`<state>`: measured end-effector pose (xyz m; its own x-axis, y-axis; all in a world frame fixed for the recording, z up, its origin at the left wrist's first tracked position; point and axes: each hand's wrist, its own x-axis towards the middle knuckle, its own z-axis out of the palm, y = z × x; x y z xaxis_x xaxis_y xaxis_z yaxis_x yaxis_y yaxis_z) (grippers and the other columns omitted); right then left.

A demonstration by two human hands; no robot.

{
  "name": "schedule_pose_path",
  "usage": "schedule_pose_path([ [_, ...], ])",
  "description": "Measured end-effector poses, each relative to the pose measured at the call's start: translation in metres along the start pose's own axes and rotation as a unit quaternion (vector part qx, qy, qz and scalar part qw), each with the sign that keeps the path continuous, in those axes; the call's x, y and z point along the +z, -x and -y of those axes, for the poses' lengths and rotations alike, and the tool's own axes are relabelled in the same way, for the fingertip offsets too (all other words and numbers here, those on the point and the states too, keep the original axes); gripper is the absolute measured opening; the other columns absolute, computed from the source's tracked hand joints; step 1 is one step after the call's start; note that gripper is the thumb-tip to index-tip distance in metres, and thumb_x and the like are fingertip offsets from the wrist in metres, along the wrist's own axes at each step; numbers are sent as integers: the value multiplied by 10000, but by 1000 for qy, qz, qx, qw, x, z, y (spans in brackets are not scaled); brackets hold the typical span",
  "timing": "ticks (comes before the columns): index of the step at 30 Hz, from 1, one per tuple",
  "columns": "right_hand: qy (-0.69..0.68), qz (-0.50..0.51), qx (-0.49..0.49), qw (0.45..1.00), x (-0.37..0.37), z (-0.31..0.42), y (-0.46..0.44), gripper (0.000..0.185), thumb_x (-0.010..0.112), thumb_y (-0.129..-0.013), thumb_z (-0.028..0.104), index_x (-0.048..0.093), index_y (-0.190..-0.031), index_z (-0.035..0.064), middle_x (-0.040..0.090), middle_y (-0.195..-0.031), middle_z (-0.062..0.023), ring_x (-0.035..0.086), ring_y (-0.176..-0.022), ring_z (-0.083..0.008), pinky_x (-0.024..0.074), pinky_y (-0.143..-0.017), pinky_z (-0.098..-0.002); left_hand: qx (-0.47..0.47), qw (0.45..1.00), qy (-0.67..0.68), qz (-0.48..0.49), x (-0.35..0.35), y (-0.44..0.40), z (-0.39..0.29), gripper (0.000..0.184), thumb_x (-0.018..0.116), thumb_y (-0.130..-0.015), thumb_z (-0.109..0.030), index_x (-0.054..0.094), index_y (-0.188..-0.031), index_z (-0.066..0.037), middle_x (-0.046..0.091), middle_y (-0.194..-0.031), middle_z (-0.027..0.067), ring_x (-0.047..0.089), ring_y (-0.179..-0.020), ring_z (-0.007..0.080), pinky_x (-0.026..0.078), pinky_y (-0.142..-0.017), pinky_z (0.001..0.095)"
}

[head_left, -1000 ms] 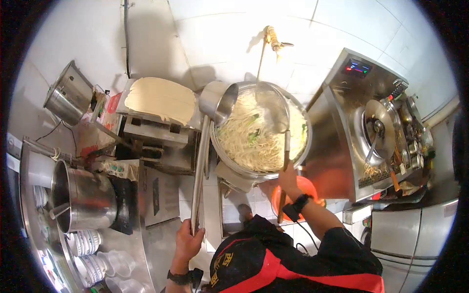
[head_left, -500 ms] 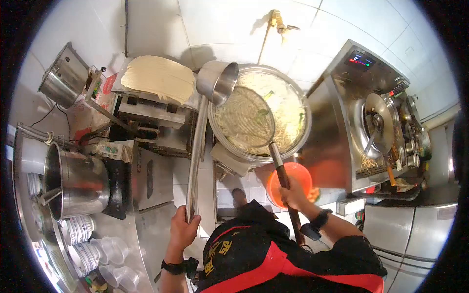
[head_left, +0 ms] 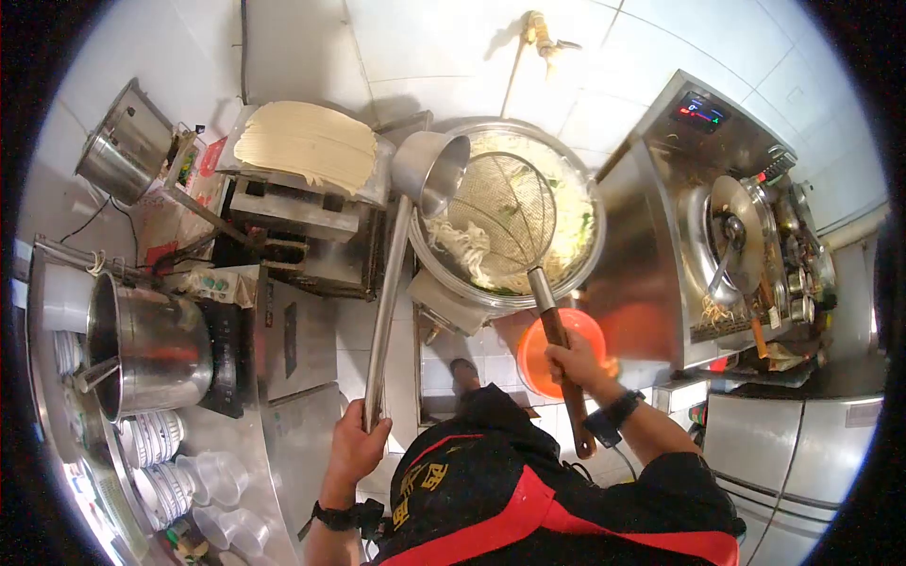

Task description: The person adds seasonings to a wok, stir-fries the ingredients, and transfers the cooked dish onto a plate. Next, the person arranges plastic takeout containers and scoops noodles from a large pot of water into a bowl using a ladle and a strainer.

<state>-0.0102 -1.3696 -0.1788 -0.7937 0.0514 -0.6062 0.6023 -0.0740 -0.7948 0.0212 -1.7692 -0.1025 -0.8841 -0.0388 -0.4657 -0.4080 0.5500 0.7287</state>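
My left hand (head_left: 355,443) is wrapped round the end of a long metal handle. At the far end of that handle a deep metal ladle (head_left: 436,174) is tilted over the left side of a large round pot (head_left: 597,226). My right hand (head_left: 579,366) grips the dark handle of a wire-mesh strainer (head_left: 505,203), which lies over the pot's middle. Pale noodles (head_left: 462,247) show at the strainer's lower left; whether they lie in the mesh or beside it I cannot tell. More pale strands and green leaves (head_left: 587,226) fill the pot's right side.
An orange bucket (head_left: 587,330) stands below my right hand. On the left are a machine topped with a slab of dough (head_left: 304,146), a steel stockpot (head_left: 160,358) and stacked bowls (head_left: 156,495). A wok (head_left: 736,236) with a ladle sits at the right.
The strainer has shifted right and slightly upward, its handle moving with my right hand. The ladle has moved a little right and down. Clumped noodles now show at the strainer's lower left.
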Motion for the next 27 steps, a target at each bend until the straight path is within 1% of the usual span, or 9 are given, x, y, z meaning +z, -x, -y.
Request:
schedule_pose_path([
  [2,-30,6,-6,1000,3,0,-1,204,532,-843,26,464,-1032,61,495,-623,-41,490,-441,-135,404,-374,-293,8,1000,-12,-2,-1,1,-2,277,679,-814,-169,567,-981,21,620,-740,141,613,-672,209,491,-632,364],
  [4,-34,-36,-12,999,3,-1,3,200,538,-846,24,446,-1017,70,485,-600,-38,483,-428,-140,396,-366,-296,19,1000,-22,0,0,1,-7,282,678,-814,-169,565,-985,24,619,-735,143,619,-677,214,493,-634,368],
  [7,-93,-53,-21,994,-3,1,10,204,543,-851,28,427,-1010,79,480,-595,-38,473,-415,-143,394,-362,-297,80,994,-67,-22,6,2,-19,269,673,-816,-166,552,-968,21,606,-705,129,609,-620,204,491,-591,359],
  [9,-97,-75,-34,992,-8,9,15,208,539,-855,27,422,-1018,82,476,-592,-37,471,-414,-144,394,-361,-300,-56,997,23,44,12,-4,-24,243,663,-824,-160,539,-941,13,586,-678,101,577,-538,175,477,-522,337],
  [13,-87,-141,-66,984,-15,21,24,222,534,-863,28,421,-1046,80,469,-585,-36,475,-416,-145,403,-364,-309,-40,996,52,60,27,-14,-24,222,660,-828,-151,528,-922,1,560,-646,67,537,-470,142,447,-454,308],
  [20,-69,-181,-83,978,-30,13,39,242,546,-865,41,425,-1072,68,486,-588,-36,494,-427,-148,423,-381,-310,-38,987,99,118,40,-20,-45,186,646,-853,-123,513,-918,-10,536,-610,43,512,-423,123,410,-394,288],
  [23,-72,-181,-73,978,-34,7,44,244,553,-867,41,421,-1071,71,477,-596,-35,490,-441,-144,421,-381,-308,-27,985,108,129,47,-20,-51,184,639,-862,-117,505,-924,-8,526,-600,38,508,-413,124,403,-382,284],
  [25,-147,-152,-64,975,-31,3,43,239,559,-866,38,423,-1060,67,467,-604,-35,488,-453,-139,420,-385,-308,-20,985,113,127,47,-18,-56,185,638,-864,-115,502,-928,-6,521,-594,35,506,-409,124,400,-378,281],
  [27,-162,-142,-77,973,-32,2,43,229,559,-865,44,423,-1047,72,465,-612,-34,479,-453,-134,414,-386,-303,-25,983,119,135,46,-16,-58,185,634,-869,-115,500,-931,-4,519,-594,36,500,-399,124,397,-372,282],
])
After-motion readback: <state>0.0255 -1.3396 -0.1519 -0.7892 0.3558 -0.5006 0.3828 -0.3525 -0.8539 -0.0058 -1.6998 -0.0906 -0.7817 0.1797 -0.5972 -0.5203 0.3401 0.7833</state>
